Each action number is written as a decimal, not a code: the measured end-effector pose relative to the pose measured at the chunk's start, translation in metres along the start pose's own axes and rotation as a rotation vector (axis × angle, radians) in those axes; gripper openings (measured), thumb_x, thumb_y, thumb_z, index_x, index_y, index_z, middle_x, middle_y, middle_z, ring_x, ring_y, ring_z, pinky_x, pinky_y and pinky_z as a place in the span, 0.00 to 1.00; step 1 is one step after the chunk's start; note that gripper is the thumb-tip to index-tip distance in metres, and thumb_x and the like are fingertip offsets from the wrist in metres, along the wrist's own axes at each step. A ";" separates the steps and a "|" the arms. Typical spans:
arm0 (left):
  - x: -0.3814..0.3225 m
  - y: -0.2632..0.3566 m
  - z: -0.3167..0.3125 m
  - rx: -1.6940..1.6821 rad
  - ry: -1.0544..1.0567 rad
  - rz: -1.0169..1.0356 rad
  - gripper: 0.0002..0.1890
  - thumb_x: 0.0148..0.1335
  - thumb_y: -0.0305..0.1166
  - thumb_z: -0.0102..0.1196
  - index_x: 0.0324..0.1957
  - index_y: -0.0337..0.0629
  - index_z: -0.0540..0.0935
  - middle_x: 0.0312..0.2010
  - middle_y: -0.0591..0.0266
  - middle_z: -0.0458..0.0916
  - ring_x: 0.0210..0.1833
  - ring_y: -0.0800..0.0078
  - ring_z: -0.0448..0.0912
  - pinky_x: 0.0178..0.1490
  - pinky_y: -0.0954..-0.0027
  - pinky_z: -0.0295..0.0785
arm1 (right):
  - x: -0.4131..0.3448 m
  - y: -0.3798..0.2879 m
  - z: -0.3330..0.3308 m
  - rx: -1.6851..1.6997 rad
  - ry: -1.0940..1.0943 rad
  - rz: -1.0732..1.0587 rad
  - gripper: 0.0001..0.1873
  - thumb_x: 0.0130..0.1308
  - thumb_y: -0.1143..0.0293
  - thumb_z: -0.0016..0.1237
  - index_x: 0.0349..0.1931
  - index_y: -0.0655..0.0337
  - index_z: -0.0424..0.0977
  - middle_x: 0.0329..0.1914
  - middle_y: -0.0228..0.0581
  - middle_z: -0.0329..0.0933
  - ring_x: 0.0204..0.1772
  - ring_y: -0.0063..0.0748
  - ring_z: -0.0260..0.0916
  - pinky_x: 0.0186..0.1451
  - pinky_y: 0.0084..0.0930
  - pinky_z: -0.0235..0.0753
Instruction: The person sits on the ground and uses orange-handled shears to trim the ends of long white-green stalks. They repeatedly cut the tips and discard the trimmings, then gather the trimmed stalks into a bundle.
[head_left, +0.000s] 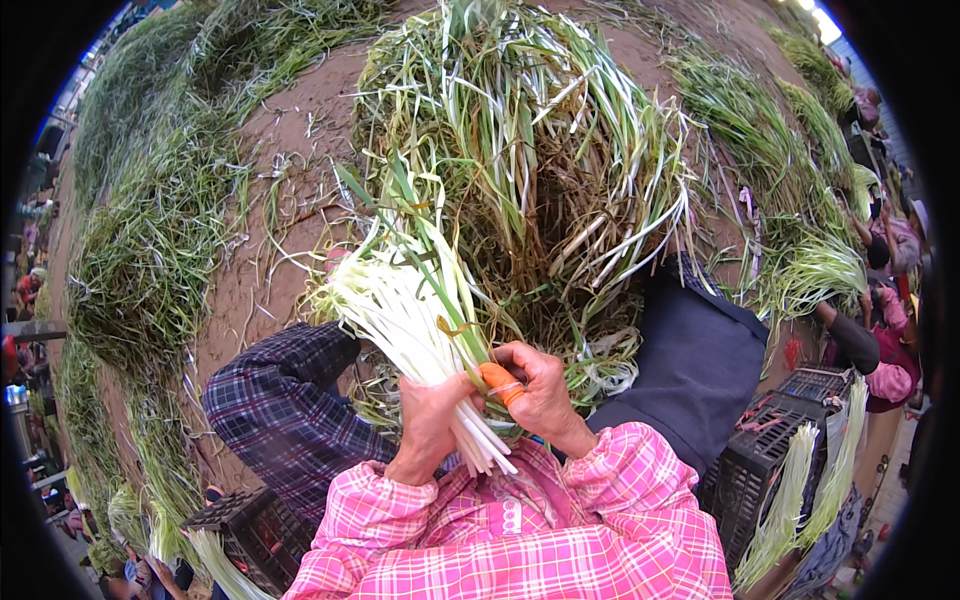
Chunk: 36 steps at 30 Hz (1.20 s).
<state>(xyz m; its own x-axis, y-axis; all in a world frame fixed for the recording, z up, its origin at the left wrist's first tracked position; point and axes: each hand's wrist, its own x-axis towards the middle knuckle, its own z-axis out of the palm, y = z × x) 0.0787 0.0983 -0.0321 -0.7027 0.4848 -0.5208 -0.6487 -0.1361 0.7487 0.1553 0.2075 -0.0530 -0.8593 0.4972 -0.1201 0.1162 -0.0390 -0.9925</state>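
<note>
My left hand grips a bundle of white-stemmed green vegetable stalks, their cut-looking white ends pointing down towards my lap and their leafy ends up and left. At the bundle's right side my right hand is closed on the base of a green-leaved stalk. An orange covering wraps one of that hand's digits, with a thin band around it. Just beyond both hands stands a large heap of long stalks with green, white and brown, withered leaves.
Piles of green leaves cover the ground at left, and more lie at right. Black plastic crates stand by my right leg, with pale stalk bundles; another crate is at lower left. Other people sit at far right.
</note>
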 end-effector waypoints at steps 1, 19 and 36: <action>0.000 -0.001 0.000 -0.007 0.010 0.011 0.09 0.49 0.20 0.56 0.35 0.30 0.75 0.24 0.60 0.78 0.20 0.76 0.75 0.22 0.78 0.71 | 0.000 0.000 0.000 -0.147 0.013 -0.097 0.09 0.53 0.76 0.55 0.33 0.68 0.71 0.26 0.42 0.73 0.28 0.31 0.74 0.28 0.23 0.72; 0.003 0.009 -0.006 0.050 -0.042 0.011 0.11 0.48 0.21 0.51 0.36 0.28 0.74 0.24 0.57 0.78 0.19 0.76 0.75 0.23 0.78 0.72 | 0.004 0.004 -0.009 0.131 -0.188 -0.011 0.10 0.62 0.70 0.50 0.38 0.69 0.71 0.36 0.32 0.70 0.30 0.13 0.62 0.29 0.13 0.64; 0.008 -0.001 0.001 0.044 0.030 0.126 0.08 0.50 0.20 0.51 0.35 0.30 0.76 0.25 0.59 0.79 0.21 0.77 0.75 0.24 0.77 0.72 | 0.004 -0.011 -0.006 -0.039 -0.088 0.010 0.11 0.58 0.72 0.54 0.37 0.68 0.72 0.32 0.32 0.75 0.31 0.14 0.66 0.32 0.15 0.67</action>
<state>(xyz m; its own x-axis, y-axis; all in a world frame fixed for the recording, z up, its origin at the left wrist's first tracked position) 0.0744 0.1034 -0.0363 -0.7865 0.4405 -0.4329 -0.5418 -0.1556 0.8260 0.1530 0.2149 -0.0421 -0.8982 0.4188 -0.1334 0.1430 -0.0086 -0.9897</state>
